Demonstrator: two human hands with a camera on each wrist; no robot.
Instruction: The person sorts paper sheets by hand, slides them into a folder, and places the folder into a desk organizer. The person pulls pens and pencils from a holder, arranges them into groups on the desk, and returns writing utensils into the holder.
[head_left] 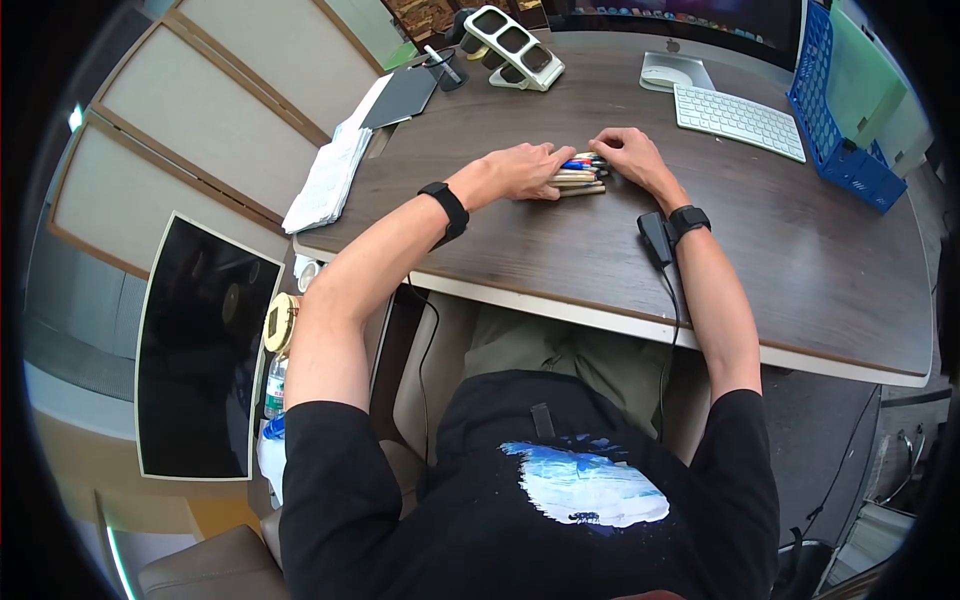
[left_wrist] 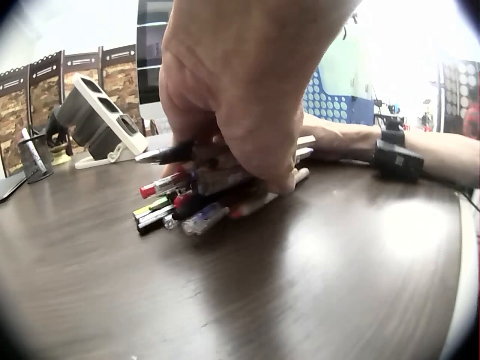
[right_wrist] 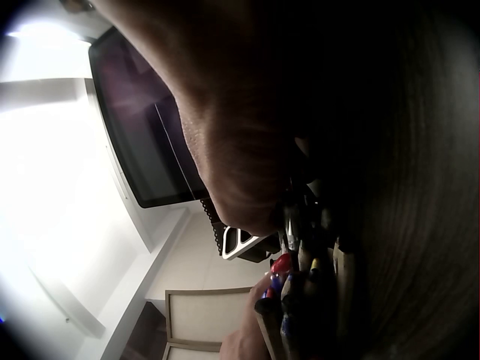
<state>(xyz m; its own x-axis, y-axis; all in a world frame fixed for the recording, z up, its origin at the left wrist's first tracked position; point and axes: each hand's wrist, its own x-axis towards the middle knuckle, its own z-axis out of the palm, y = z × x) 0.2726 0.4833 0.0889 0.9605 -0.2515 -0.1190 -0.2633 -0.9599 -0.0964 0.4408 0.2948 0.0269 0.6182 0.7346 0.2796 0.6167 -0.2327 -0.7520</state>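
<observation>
A bundle of pens and pencils point(head_left: 580, 180) lies on the desk between the two hands. My left hand point(head_left: 520, 170) grips the bundle from its left side, fingers curled over it. In the left wrist view, pen ends with red, blue and black parts point(left_wrist: 169, 184) stick out under the left hand point(left_wrist: 232, 97). At the other end, my right hand point(head_left: 632, 155) is bent down, thumb and fingers pinching at the pen tips. The right wrist view shows the right hand point(right_wrist: 232, 165) in shadow against the pens point(right_wrist: 289, 292).
A white three-slot holder point(head_left: 515, 50) and a mesh pen cup point(head_left: 450, 72) stand at the back left, near papers point(head_left: 335, 175). A keyboard point(head_left: 740, 120), mouse point(head_left: 666, 77) and blue basket point(head_left: 850, 165) are to the right. Cables run from the wrist cameras.
</observation>
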